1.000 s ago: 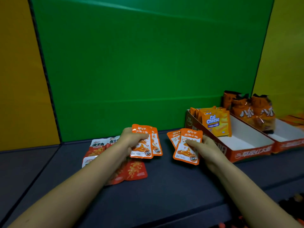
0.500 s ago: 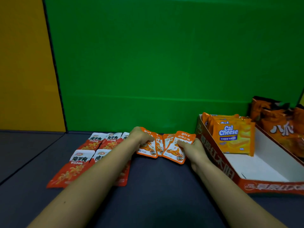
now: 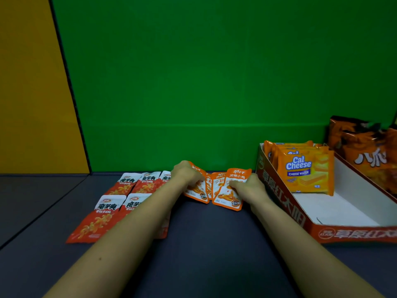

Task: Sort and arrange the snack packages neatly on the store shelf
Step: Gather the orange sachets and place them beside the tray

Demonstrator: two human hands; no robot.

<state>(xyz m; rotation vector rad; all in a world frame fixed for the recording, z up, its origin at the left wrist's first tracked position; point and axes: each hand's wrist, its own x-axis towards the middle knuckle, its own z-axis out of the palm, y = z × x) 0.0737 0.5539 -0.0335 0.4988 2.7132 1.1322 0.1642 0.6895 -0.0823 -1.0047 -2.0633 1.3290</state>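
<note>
The step in hand looks like the laying down of the orange packets at the back edge of the shelf, close under the green back panel. The left hand has its fingers curled over the upper part of the packets on its side and grips them. The right hand pinches the packets on its side in the same way. The two lots meet in the middle and overlap a little, with their lower ends touching the shelf and their tops tilted up.

Toward the shelf's left side, the red-and-white packets lie flat in two rows, partly hidden by the left forearm. Toward the right edge stands an open carton with cheese wafer packs upright at its back wall, and dark orange bags beyond it.

The orange packets sit between the red-and-white rows and the carton, just beside each. The next move likely calls for pressing them flat, squaring their edges into a row in line with the red-and-white ones, then letting go without dragging any packet askew
</note>
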